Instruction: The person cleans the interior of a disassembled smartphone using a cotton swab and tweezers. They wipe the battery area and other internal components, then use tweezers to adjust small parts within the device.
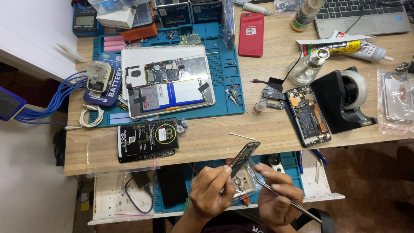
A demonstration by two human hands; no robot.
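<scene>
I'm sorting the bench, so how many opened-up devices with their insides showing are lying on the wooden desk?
2. An opened tablet lies on the blue mat at left; an opened phone lies right of centre, beside the black tape dispenser. More may be hidden under the clutter.

On my wooden desk (207, 133), a blue work mat (224, 86) holds an opened tablet (168, 82) with its battery and board showing. A red phone (251, 34) lies just beyond the mat. To the right sit an opened phone (308, 115), a glass bottle (308, 67), a black tape dispenser (345, 101) and a laptop (362, 17). A black packet (147, 140) lies near the front edge.
</scene>
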